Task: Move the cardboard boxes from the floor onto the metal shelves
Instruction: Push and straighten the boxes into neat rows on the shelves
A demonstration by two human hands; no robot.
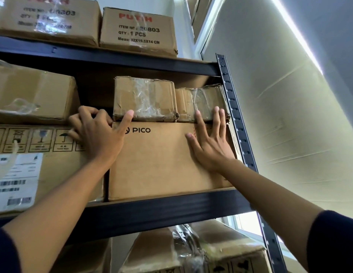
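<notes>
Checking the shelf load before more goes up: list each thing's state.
PICO box: on the middle shelf, both hands on its front.
Left hand: fingers curled at the box's top left corner.
Right hand: flat, fingers straight.
Two taped boxes: resting on top, crumpled.

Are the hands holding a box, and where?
The left hand grips the PICO box at its top left corner; the right hand only presses flat on its front.
</notes>
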